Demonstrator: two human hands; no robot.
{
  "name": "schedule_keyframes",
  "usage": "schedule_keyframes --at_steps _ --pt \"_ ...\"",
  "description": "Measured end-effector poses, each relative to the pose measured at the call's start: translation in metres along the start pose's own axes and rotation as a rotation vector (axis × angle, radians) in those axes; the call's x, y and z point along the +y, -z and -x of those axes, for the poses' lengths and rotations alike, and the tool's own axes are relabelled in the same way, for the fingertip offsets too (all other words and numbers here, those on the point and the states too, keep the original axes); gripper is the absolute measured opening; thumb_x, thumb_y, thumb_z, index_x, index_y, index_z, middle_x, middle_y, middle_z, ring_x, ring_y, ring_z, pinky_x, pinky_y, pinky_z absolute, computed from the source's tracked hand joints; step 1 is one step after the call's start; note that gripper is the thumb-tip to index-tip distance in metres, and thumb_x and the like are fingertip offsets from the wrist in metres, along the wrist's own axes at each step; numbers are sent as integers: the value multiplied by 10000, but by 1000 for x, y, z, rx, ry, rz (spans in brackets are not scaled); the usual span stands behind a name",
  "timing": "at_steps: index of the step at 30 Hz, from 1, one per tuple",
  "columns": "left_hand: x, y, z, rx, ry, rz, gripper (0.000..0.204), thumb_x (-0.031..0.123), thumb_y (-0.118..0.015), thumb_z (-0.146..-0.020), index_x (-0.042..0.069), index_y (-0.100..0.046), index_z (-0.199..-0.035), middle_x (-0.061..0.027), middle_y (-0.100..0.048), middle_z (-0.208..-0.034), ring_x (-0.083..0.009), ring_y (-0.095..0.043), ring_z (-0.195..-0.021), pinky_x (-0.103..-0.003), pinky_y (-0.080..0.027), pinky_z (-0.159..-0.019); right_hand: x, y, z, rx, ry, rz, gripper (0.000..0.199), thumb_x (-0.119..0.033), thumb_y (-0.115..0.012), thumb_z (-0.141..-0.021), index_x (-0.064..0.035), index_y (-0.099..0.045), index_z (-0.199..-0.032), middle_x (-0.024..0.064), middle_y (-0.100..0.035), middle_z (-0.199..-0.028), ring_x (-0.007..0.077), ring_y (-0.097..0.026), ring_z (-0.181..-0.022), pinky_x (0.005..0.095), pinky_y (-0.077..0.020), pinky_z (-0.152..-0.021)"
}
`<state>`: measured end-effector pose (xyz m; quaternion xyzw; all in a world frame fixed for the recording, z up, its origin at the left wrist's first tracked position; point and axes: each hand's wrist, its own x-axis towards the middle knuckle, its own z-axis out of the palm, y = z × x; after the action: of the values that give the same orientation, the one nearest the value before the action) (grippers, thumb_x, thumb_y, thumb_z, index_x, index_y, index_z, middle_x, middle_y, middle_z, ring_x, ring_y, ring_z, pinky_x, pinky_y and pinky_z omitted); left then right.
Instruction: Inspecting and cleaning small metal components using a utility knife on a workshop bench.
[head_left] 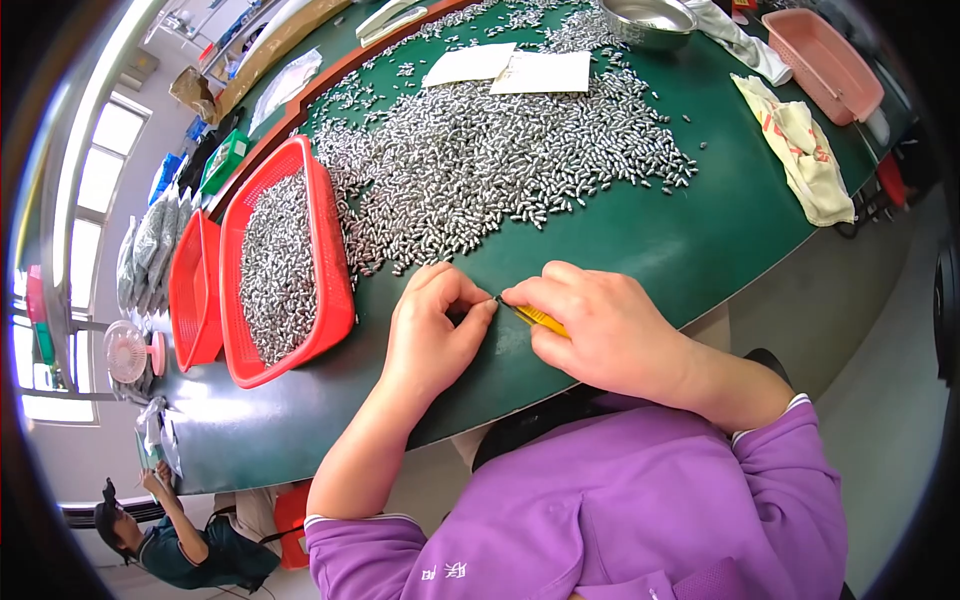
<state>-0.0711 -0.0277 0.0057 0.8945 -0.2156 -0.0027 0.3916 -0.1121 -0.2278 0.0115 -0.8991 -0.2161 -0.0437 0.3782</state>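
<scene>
My left hand point(430, 325) is closed in a pinch, thumb against forefinger, just in front of the heap. What sits between its fingertips is mostly hidden; it looks like one small metal part. A yellow utility knife point(540, 318) is gripped in my right hand point(605, 325), its dark tip pointing left and meeting the left fingertips. Beyond both hands spreads a large heap of small silvery metal parts point(470, 170), short and rounded at the ends. More of these parts fill a red plastic basket point(335, 290) to the left.
A second red basket point(190, 290) stands beside the full one. White cards point(540, 73) lie on the heap. Behind are a metal bowl point(650, 25), a pink basket point(825, 60) and a cream cloth point(800, 150). Another person point(190, 545) sits at the lower left by the green table point(640, 235).
</scene>
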Motion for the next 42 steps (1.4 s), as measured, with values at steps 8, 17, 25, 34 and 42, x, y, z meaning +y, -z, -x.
schedule_keyframes --at_steps 8,17,25,34,42 --pt "7 2 0 -29 76 -27 125 21 -692 -745 0 -571 -719 -75 -548 -751 -205 -556 -718 -321 -466 -624 5 4 -8 -63 83 45 259 -109 -599 -770 -74 -651 -1021 101 -592 -843 293 -621 -767 404 -508 -673" --pt "-8 6 -1 32 152 306 66 40 -652 -854 35 -587 -864 -8 -575 -816 -74 -554 -733 -227 -456 -678 30 46 -42 279 -120 223 291 -134 -593 -823 -151 -634 -1111 85 -637 -979 281 -639 -853 392 -524 -744" --pt "-24 17 -9 77 196 892 53 29 -569 -922 18 -533 -959 -70 -608 -936 -121 -586 -792 -255 -490 -728 60 36 -95 249 173 424 166 -188 -658 -805 -145 -678 -964 51 -582 -915 257 -577 -954 385 -482 -848" --pt "-28 21 -11 16 188 1120 77 18 -531 -928 53 -542 -996 -52 -578 -897 -117 -541 -770 -247 -460 -704 54 19 -111 66 350 380 55 -167 -652 -784 -122 -623 -793 44 -564 -847 254 -572 -858 390 -481 -746" --pt "-32 25 -12 -31 198 1199 85 66 -502 -950 60 -556 -1016 -44 -578 -879 -111 -535 -738 -246 -450 -660 57 26 -114 165 339 -4 102 -154 -649 -826 -70 -593 -832 67 -564 -811 248 -558 -813 370 -454 -762"
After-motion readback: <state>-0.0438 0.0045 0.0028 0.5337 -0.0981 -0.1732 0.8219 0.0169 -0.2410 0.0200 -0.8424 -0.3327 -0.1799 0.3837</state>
